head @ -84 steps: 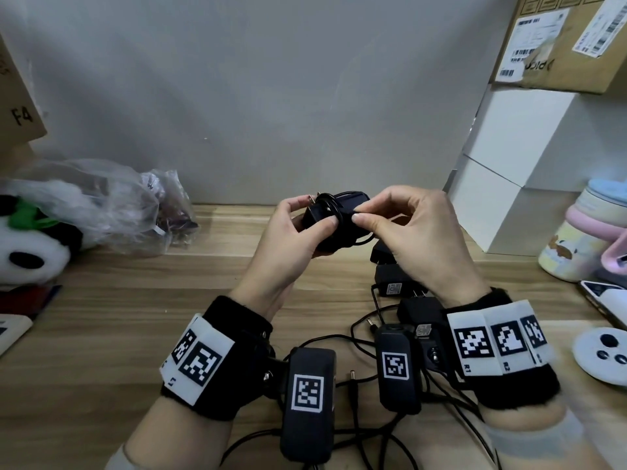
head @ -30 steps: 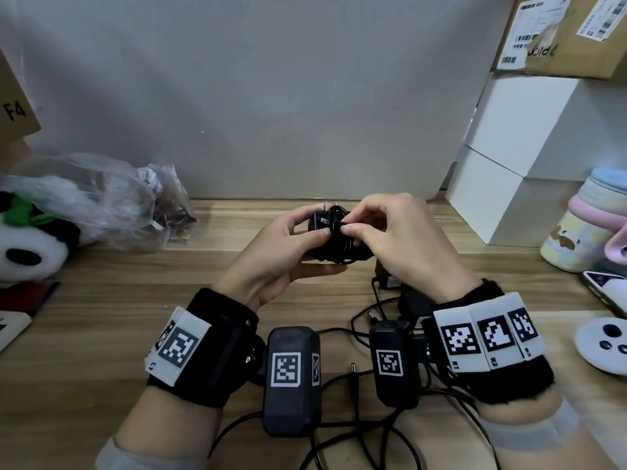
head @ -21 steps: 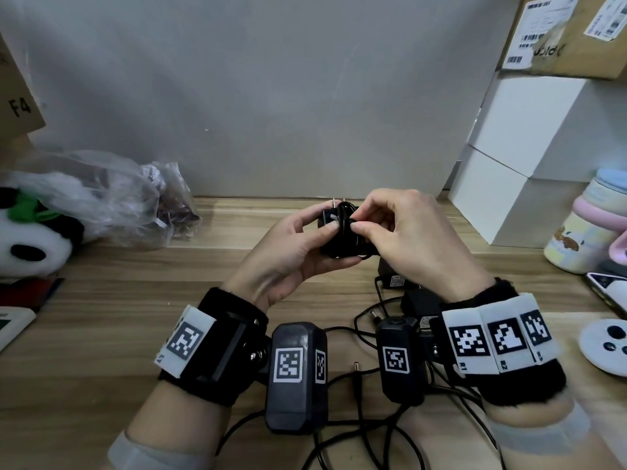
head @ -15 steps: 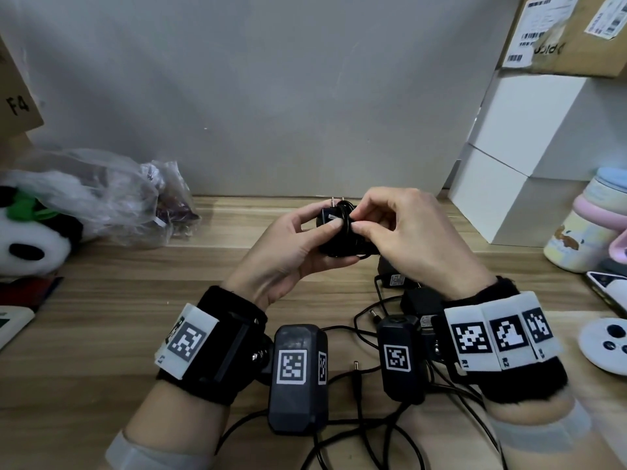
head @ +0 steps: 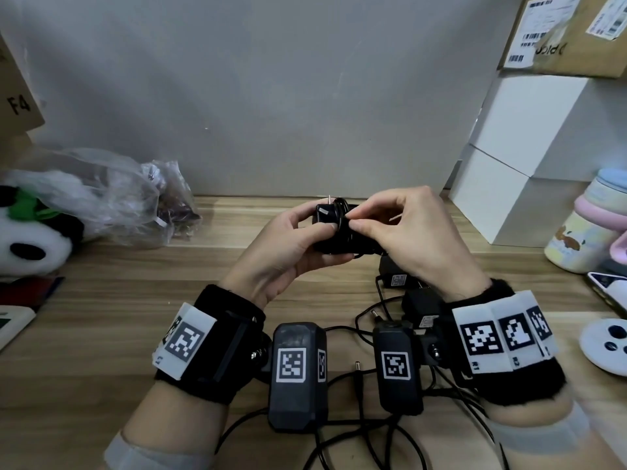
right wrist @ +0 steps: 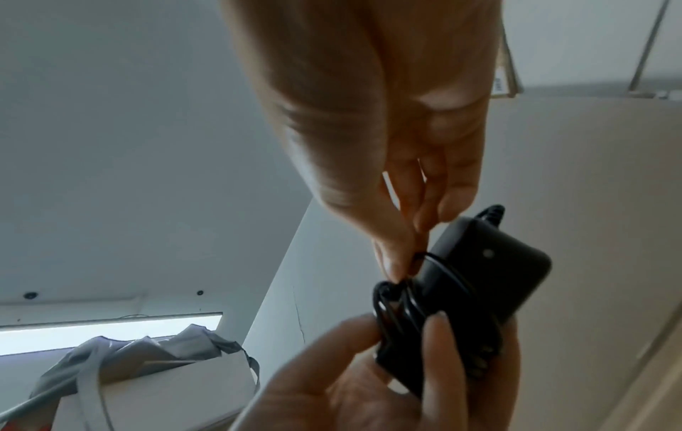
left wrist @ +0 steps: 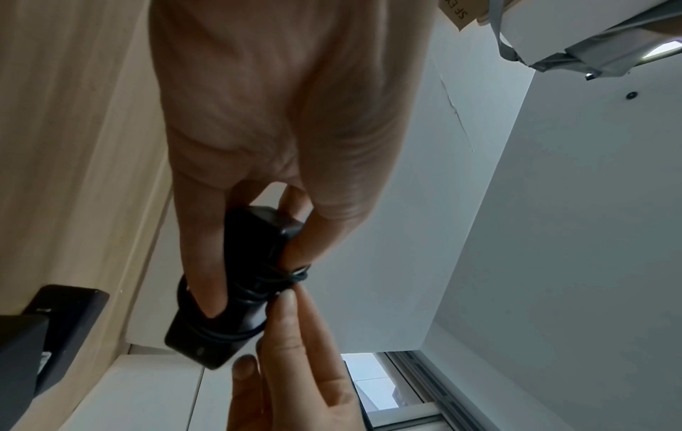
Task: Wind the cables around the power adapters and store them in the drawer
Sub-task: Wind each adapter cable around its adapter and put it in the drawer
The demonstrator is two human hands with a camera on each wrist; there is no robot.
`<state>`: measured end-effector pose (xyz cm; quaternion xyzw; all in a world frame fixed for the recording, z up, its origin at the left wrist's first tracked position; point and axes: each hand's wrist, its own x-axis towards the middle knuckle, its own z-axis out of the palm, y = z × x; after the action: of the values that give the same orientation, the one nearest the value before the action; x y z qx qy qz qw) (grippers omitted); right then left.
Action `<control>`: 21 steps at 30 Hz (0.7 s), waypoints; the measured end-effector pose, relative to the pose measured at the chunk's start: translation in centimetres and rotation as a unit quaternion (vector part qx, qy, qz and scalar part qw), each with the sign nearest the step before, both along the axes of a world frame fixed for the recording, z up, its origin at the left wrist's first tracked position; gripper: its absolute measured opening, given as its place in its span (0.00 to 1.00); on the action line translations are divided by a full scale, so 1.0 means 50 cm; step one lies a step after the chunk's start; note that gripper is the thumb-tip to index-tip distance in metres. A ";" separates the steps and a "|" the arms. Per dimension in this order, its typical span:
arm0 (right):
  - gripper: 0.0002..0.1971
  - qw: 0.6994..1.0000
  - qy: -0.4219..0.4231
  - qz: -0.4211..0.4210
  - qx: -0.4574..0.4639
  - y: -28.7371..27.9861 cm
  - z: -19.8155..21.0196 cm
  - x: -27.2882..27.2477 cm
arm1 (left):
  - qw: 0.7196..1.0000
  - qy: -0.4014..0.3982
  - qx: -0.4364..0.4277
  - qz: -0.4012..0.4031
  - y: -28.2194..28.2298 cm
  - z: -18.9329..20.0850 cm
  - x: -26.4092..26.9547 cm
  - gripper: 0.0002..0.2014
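I hold one black power adapter [head: 325, 215] above the wooden table [head: 101, 317], prongs pointing up, with its cable [head: 342, 228] coiled round the body. My left hand [head: 334, 242] grips the adapter, thumb on top and fingers beneath. My right hand [head: 351, 221] pinches the cable at the coils. The left wrist view shows the adapter [left wrist: 210, 341] with the coils [left wrist: 258, 291] across it. The right wrist view shows the adapter [right wrist: 491, 271] and my thumb and finger pinching a loop [right wrist: 395, 300]. Two more adapters [head: 395, 278] [head: 420, 307] lie below with loose cables [head: 356, 368]. No drawer is in view.
A panda plush [head: 20, 245] and a crumpled plastic bag [head: 112, 198] lie at the left. White boxes [head: 509, 184] under a cardboard box [head: 570, 32] stand at the right, with cups [head: 583, 232], a phone [head: 610, 290] and a round white device [head: 607, 344] near them.
Over the frames the adapter turned in my hands until its prongs point up, and the hands dropped a little. My right hand keeps pinching the cable; the last half second shows almost no movement.
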<state>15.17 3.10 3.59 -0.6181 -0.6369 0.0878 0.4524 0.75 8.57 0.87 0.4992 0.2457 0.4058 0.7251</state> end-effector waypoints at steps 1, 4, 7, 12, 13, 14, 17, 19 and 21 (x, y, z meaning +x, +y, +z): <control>0.04 1.000 0.012 0.003 0.007 0.000 0.000 0.002 | 1.000 0.003 0.006 -0.002 0.000 0.000 -0.001 0.17; 0.06 0.999 0.036 0.001 0.029 0.003 -0.006 0.002 | 1.000 0.018 0.014 -0.012 -0.004 0.000 0.001 0.14; 0.06 0.999 0.018 0.028 -0.011 0.006 -0.007 0.006 | 0.998 0.049 0.036 -0.006 -0.006 -0.002 0.004 0.13; 0.05 0.998 0.020 0.049 -0.023 0.008 -0.006 0.008 | 0.992 0.102 0.064 0.037 0.000 -0.005 0.007 0.13; 0.02 0.999 0.003 0.041 -0.019 0.008 -0.009 0.006 | 0.991 0.111 0.069 0.035 -0.001 -0.006 0.009 0.11; 0.06 0.999 -0.026 0.025 -0.016 0.010 -0.015 0.005 | 0.990 0.119 0.075 0.030 -0.004 -0.007 0.011 0.09; 0.08 0.996 -0.085 -0.026 0.002 0.016 -0.024 0.004 | 0.987 0.141 0.077 0.031 -0.009 -0.013 0.017 0.12; 0.06 0.995 -0.093 -0.036 0.012 0.019 -0.026 0.005 | 0.983 0.160 0.076 0.037 -0.007 -0.016 0.020 0.16; 0.05 0.998 -0.062 -0.032 0.011 0.020 -0.024 0.006 | 0.980 0.175 0.081 0.037 -0.005 -0.016 0.018 0.16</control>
<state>15.49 4.09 2.37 -0.6374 -0.6442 0.0277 0.4219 1.68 8.32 0.05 0.6104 0.3535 0.3570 0.6124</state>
